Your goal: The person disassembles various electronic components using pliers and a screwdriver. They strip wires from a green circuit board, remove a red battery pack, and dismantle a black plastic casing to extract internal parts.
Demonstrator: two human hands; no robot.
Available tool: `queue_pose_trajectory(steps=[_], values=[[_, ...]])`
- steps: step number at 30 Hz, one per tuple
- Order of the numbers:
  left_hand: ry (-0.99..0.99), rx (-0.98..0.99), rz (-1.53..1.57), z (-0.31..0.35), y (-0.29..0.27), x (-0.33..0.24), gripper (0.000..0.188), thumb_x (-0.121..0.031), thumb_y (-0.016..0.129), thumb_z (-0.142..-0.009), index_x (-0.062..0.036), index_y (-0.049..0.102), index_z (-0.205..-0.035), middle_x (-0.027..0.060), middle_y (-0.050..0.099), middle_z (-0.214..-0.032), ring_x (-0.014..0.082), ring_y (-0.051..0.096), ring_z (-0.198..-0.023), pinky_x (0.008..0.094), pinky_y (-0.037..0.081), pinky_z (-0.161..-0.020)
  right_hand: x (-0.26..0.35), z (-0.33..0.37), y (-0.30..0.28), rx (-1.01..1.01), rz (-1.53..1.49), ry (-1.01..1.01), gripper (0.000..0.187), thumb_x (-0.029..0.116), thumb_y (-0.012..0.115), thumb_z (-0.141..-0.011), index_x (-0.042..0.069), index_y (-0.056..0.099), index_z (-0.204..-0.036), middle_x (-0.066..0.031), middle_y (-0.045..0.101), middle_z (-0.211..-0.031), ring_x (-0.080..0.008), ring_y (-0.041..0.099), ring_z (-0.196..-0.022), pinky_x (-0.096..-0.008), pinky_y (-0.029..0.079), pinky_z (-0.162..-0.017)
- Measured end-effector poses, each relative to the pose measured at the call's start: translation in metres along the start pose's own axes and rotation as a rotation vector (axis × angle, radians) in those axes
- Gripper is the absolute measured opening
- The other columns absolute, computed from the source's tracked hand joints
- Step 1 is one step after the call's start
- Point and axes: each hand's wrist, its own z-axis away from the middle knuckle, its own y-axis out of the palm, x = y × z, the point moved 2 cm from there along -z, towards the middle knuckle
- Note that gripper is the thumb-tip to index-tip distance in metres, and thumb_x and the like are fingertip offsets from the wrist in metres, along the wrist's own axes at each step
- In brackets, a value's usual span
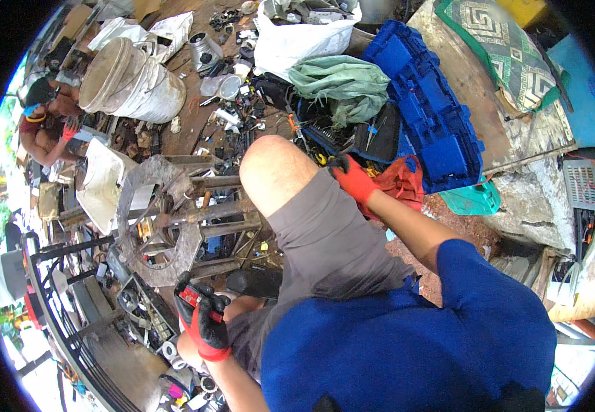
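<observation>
My left hand (205, 326), in a red glove with black palm and fingers, is closed around a small red-and-black hand tool (199, 302). Its exact kind is hard to make out. Beside my bent knee, my right hand (354, 180) reaches to the edge of an open black tool case (378, 134). Its gloved fingers are curled, and whatever they grip is hidden. Several tools lie in the case, and a yellow piece (321, 158) shows by the fingertips. A green cloth sack (339, 79) partly covers the case. Red cloth (402, 182) bunches next to my right wrist.
A blue plastic case (424, 103) lies beyond my right hand. On the left stand a round metal frame (153, 220) and a dirty white bucket (133, 82). A white sack (304, 38) of scrap sits at the far side. Another person (47, 123) works at the far left.
</observation>
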Motion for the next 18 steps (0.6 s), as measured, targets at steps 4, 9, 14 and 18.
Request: queue_pose_trajectory(steps=[4,9,14,18], values=[[0.01,0.039,-0.043,0.001,-0.005,-0.003,0.057,-0.014,0.056,-0.09,-0.0014,0.036,-0.142,0.0053,0.053,-0.087,0.0133,0.05,-0.067,0.027,0.044,-0.059,0.071,0.07,-0.053,0.1,-0.385,-0.034,0.035,0.015,0.054,-0.096,0.007,0.048,-0.129,-0.0118,0.062,-0.113,-0.0244,0.062,-0.099,-0.0377,0.053,-0.083],[-0.017,-0.043,0.015,-0.007,-0.001,-0.001,0.05,-0.016,0.054,-0.094,-0.0019,0.04,-0.139,0.0045,0.055,-0.086,0.0112,0.048,-0.063,0.0247,0.042,-0.054,0.124,0.08,-0.099,0.227,-0.67,-0.167,0.031,0.012,0.054,-0.097,0.004,0.05,-0.127,-0.0073,0.06,-0.109,-0.0142,0.061,-0.091,-0.0284,0.053,-0.075],[0.036,0.057,0.115,-0.017,0.009,-0.016,0.05,-0.018,0.056,-0.093,-0.0033,0.042,-0.139,0.0051,0.057,-0.085,0.01,0.048,-0.064,0.0215,0.037,-0.051,0.18,0.087,-0.103,0.378,-0.738,-0.176,0.036,0.017,0.057,-0.097,0.005,0.05,-0.13,-0.0081,0.062,-0.1,-0.0153,0.063,-0.078,-0.0297,0.054,-0.071],[0.057,0.043,0.125,-0.016,-0.009,-0.015,0.037,-0.02,0.055,-0.096,-0.0031,0.05,-0.128,0.0038,0.056,-0.082,0.0106,0.048,-0.063,0.0244,0.037,-0.053,0.217,0.103,-0.096,0.393,-0.564,-0.261,0.046,0.016,0.062,-0.09,0.003,0.05,-0.133,-0.0114,0.06,-0.112,-0.0176,0.063,-0.092,-0.031,0.053,-0.075]])
